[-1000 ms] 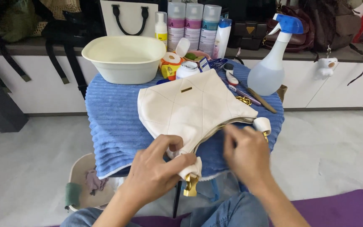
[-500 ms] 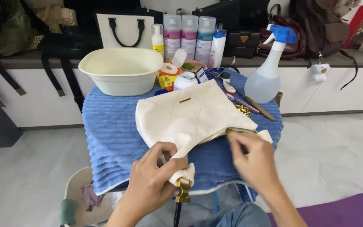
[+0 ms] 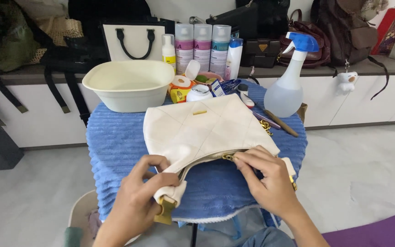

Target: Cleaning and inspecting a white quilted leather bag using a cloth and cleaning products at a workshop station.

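Note:
A cream quilted handbag (image 3: 202, 130) lies flat on a blue ribbed towel (image 3: 115, 151) that covers a small round table. Its gold zipper runs along the near edge. My left hand (image 3: 138, 201) grips the bag's near left corner, by a gold fitting. My right hand (image 3: 266, 180) pinches the zipper pull near the middle of the near edge. A gold chain (image 3: 266, 126) shows at the bag's right side.
A cream basin (image 3: 126, 87) stands at the table's back left. A spray bottle with a blue trigger (image 3: 289, 87) stands at the back right, with tubs, tape and brushes between them. Behind is a counter (image 3: 380, 68) with several bottles and bags.
My right hand has moved left along the zipper towards the middle of the bag. My left hand keeps its hold on the left corner. The camera has shifted slightly.

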